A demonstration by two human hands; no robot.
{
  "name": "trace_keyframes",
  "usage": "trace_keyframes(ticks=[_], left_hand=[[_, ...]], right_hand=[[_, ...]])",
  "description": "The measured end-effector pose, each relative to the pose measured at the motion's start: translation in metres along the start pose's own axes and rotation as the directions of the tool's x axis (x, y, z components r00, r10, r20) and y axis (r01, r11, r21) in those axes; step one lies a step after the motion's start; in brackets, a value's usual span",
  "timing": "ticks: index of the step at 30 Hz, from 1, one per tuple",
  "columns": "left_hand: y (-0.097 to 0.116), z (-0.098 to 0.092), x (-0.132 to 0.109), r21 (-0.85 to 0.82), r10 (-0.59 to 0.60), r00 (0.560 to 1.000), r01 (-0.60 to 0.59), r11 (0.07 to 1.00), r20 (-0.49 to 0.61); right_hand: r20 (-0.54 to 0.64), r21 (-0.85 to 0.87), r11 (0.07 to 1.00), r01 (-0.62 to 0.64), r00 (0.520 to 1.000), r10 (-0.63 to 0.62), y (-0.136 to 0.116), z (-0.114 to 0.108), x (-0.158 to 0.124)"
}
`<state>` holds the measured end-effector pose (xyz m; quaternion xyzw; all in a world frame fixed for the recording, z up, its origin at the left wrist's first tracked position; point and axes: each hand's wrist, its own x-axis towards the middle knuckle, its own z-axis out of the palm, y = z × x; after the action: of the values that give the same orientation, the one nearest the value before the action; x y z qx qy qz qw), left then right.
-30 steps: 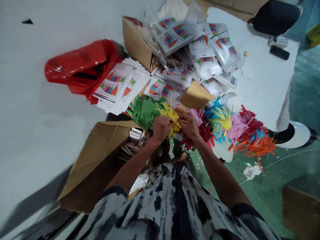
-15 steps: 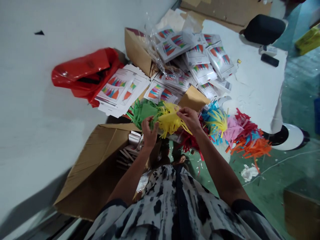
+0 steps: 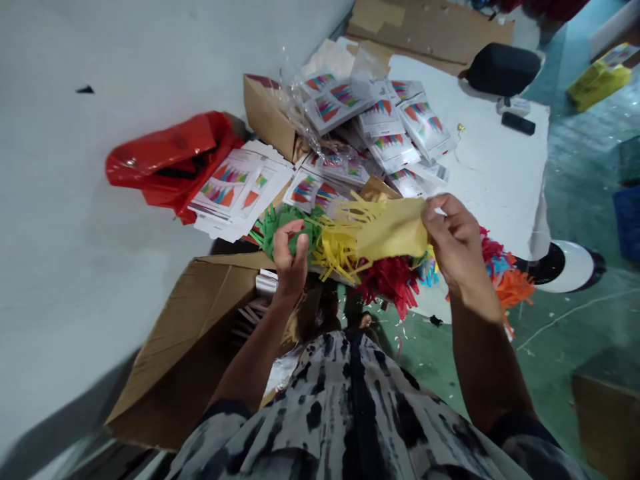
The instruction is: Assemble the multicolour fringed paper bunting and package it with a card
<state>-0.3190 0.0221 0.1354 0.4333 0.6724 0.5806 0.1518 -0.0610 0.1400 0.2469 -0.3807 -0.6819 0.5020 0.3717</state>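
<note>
My right hand [image 3: 455, 240] pinches the uncut edge of a yellow fringed tissue-paper sheet [image 3: 393, 230] and holds it raised, its strips trailing left. My left hand [image 3: 291, 260] is in front of the green fringed tissue paper [image 3: 275, 230], thumb and forefinger apart with green showing between them; I see nothing held in it. More yellow fringe [image 3: 333, 250] hangs between the hands. Beneath the raised sheet, dark red fringe [image 3: 390, 283] droops over the table's edge. Orange fringe [image 3: 517, 290] lies beyond my right wrist.
Flat packs with coloured tassel pictures [image 3: 377, 120] are heaped on the table [image 3: 510, 173]. A red plastic bag [image 3: 160, 150] lies against the wall. An open cardboard box [image 3: 200, 293] holds several white packs at lower left. A black case [image 3: 504, 69] sits at the far right.
My right hand has moved right and lifted a yellow sheet out from the pile, stretching it out. My left hand has shifted slightly left, off the yellow paper. The view has turned slightly.
</note>
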Motion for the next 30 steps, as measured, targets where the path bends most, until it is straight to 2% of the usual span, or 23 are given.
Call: trace_keyframes(ticks=[1, 2, 3, 4, 5, 7, 9, 10, 12, 13, 14, 15, 17, 20, 22, 24, 26, 27, 28, 29, 30], left_hand=[[0.019, 0.0, 0.004, -0.046, 0.079, 0.993, -0.075, 0.996, 0.088], [0.039, 0.002, 0.007, -0.1, 0.171, 0.963, -0.152, 0.983, 0.209], [0.058, 0.007, 0.009, -0.169, 0.274, 0.896, -0.227, 0.959, 0.349], [0.076, 0.014, 0.01, -0.249, 0.358, 0.788, -0.264, 0.932, 0.501], [0.091, 0.023, 0.01, -0.325, 0.416, 0.666, -0.265, 0.908, 0.62], [0.111, 0.047, 0.006, -0.414, 0.445, 0.386, -0.166, 0.895, 0.808], [0.116, 0.073, -0.005, -0.373, 0.371, 0.097, 0.002, 0.928, 0.924], [0.114, 0.086, -0.013, -0.301, 0.308, -0.07, 0.098, 0.949, 0.949], [0.104, 0.109, -0.034, -0.085, 0.19, -0.398, 0.267, 0.96, 0.897], [0.098, 0.119, -0.046, 0.029, 0.159, -0.529, 0.33, 0.944, 0.834], [0.092, 0.128, -0.059, 0.128, 0.148, -0.623, 0.375, 0.918, 0.768], [0.086, 0.137, -0.073, 0.206, 0.148, -0.68, 0.411, 0.888, 0.718], [0.078, 0.151, -0.099, 0.33, 0.134, -0.728, 0.456, 0.827, 0.673], [0.075, 0.17, -0.12, 0.497, 0.056, -0.784, 0.446, 0.744, 0.619], [0.077, 0.183, -0.12, 0.547, 0.019, -0.792, 0.438, 0.713, 0.61], [0.08, 0.198, -0.113, 0.542, -0.004, -0.77, 0.446, 0.712, 0.638], [0.078, 0.215, -0.105, 0.505, -0.043, -0.721, 0.441, 0.742, 0.692], [0.075, 0.224, -0.101, 0.475, -0.074, -0.68, 0.425, 0.771, 0.729], [0.071, 0.232, -0.097, 0.434, -0.112, -0.624, 0.392, 0.811, 0.773], [0.065, 0.24, -0.094, 0.381, -0.153, -0.544, 0.336, 0.862, 0.825], [0.058, 0.246, -0.09, 0.323, -0.189, -0.442, 0.251, 0.913, 0.877]], right_hand=[[0.046, -0.053, 0.998, -0.023, 0.999, 0.025, -0.005, -0.007, -0.015], [0.114, -0.117, 0.992, -0.041, 0.992, 0.054, -0.009, -0.012, -0.03], [0.188, -0.183, 0.982, -0.047, 0.979, 0.082, -0.011, -0.016, -0.047], [0.268, -0.245, 0.969, -0.045, 0.957, 0.112, -0.012, -0.017, -0.063], [0.333, -0.291, 0.956, -0.038, 0.933, 0.138, -0.012, -0.019, -0.078], [0.403, -0.337, 0.941, -0.038, 0.897, 0.181, -0.01, -0.023, -0.106], [0.387, -0.345, 0.935, -0.082, 0.895, 0.221, -0.006, -0.033, -0.132], [0.358, -0.346, 0.931, -0.115, 0.901, 0.245, -0.004, -0.039, -0.144], [0.27, -0.338, 0.919, -0.203, 0.914, 0.301, 0.0, -0.056, -0.171], [0.221, -0.318, 0.913, -0.255, 0.917, 0.333, 0.003, -0.064, -0.184], [0.175, -0.28, 0.908, -0.312, 0.913, 0.368, 0.005, -0.073, -0.198], [0.139, -0.22, 0.902, -0.37, 0.904, 0.405, 0.009, -0.08, -0.211], [0.105, -0.045, 0.873, -0.485, 0.867, 0.487, 0.018, -0.094, -0.237], [0.175, 0.213, 0.757, -0.618, 0.786, 0.593, 0.042, -0.111, -0.271], [0.266, 0.308, 0.654, -0.691, 0.722, 0.638, 0.064, -0.121, -0.287], [0.306, 0.347, 0.58, -0.737, 0.674, 0.673, 0.089, -0.132, -0.296], [0.279, 0.341, 0.567, -0.749, 0.657, 0.7, 0.115, -0.146, -0.296], [0.254, 0.323, 0.583, -0.746, 0.661, 0.706, 0.128, -0.154, -0.293], [0.233, 0.293, 0.604, -0.741, 0.668, 0.707, 0.141, -0.162, -0.289], [0.222, 0.253, 0.626, -0.738, 0.674, 0.705, 0.154, -0.171, -0.283], [0.211, 0.201, 0.648, -0.735, 0.679, 0.704, 0.167, -0.181, -0.276]])
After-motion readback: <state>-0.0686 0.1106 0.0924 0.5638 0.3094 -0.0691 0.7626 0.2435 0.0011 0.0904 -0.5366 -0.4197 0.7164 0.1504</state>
